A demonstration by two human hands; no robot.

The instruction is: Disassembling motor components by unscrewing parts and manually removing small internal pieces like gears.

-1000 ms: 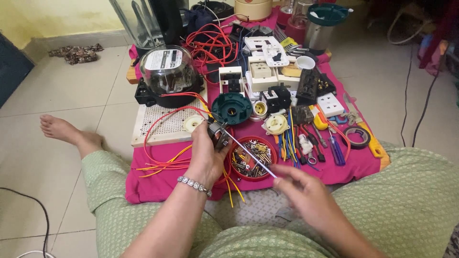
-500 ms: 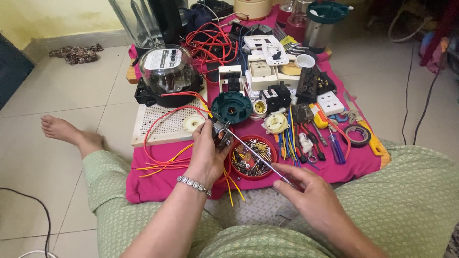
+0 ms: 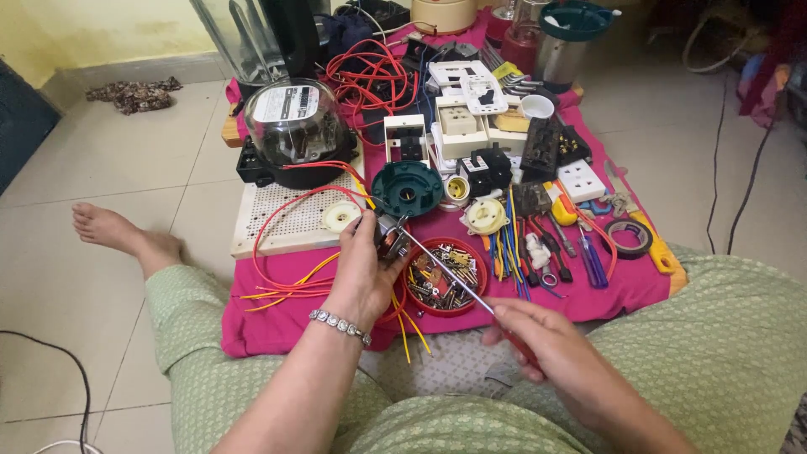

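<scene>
Left of centre, the left hand (image 3: 363, 269) has its grip clamped on a small metal motor part with copper windings (image 3: 392, 240), held above the pink cloth (image 3: 277, 324). If that grip loosens, the part may drop into the red round dish of screws (image 3: 443, 277). Lower right, the right hand (image 3: 546, 353) grips a long steel screwdriver (image 3: 450, 273), whose tip may slip off. Since the earlier frame, the right hand has drawn slightly lower.

Home floor repair setup: tiled floor (image 3: 126, 160), pink cloth (image 3: 277, 324) spread with switch sockets (image 3: 580, 179), wires (image 3: 370, 76), tools.
</scene>
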